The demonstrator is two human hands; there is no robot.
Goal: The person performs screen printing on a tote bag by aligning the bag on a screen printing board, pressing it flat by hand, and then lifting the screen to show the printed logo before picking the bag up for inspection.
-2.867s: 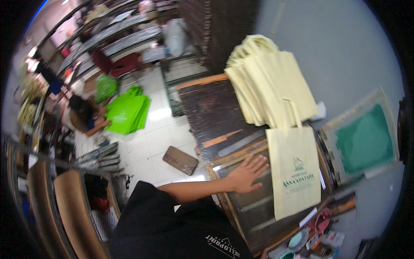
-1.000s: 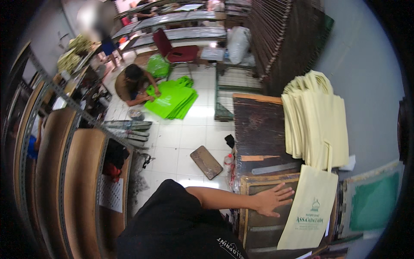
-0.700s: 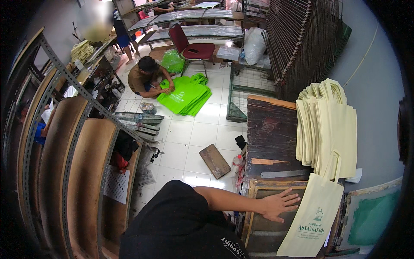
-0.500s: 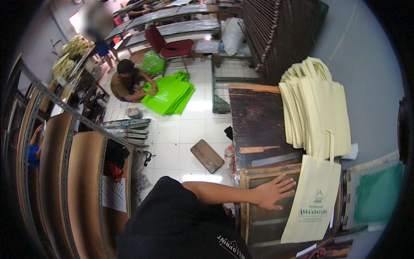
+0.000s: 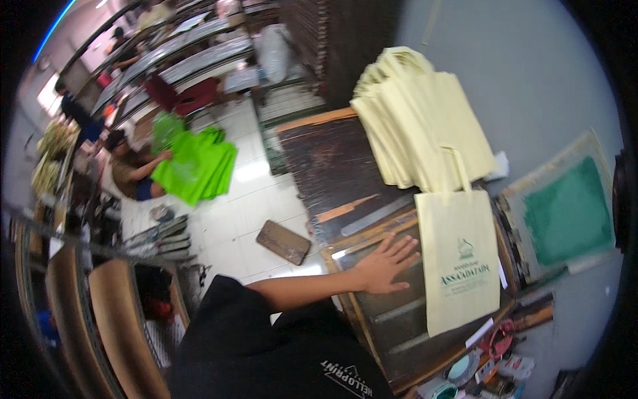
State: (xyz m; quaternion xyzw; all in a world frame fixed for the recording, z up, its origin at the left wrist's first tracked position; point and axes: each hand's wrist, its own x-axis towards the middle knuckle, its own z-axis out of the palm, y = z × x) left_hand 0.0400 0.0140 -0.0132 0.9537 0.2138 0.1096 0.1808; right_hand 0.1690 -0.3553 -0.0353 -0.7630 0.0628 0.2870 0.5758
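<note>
My left hand [image 5: 385, 267] lies palm down with fingers spread on a dark, wood-edged frame [image 5: 372, 319]. It holds nothing, and its fingertips are just left of a pale yellow tote bag [image 5: 460, 299]. The bag lies flat, with green print on its front and its handles up toward a thick stack of similar tote bags [image 5: 425, 126]. A flat wooden strip [image 5: 345, 208] and a grey metal blade [image 5: 375, 215] lie beyond my hand. A small skin-coloured patch at the lower edge may be part of my right hand [image 5: 411, 394]; its fingers do not show.
A green-coated screen [image 5: 570, 213] leans on the wall at right. Tubs and tools [image 5: 465, 369] crowd below the frame. A brown slab [image 5: 284, 242] lies on the tiled floor. Another person [image 5: 133, 169] sits handling green bags [image 5: 196, 163]; shelving [image 5: 119, 312] stands left.
The view has swung right and tilted, so the room appears shifted left and the tubs and tools now show at the lower right. My left hand stays spread on the frame beside the bag.
</note>
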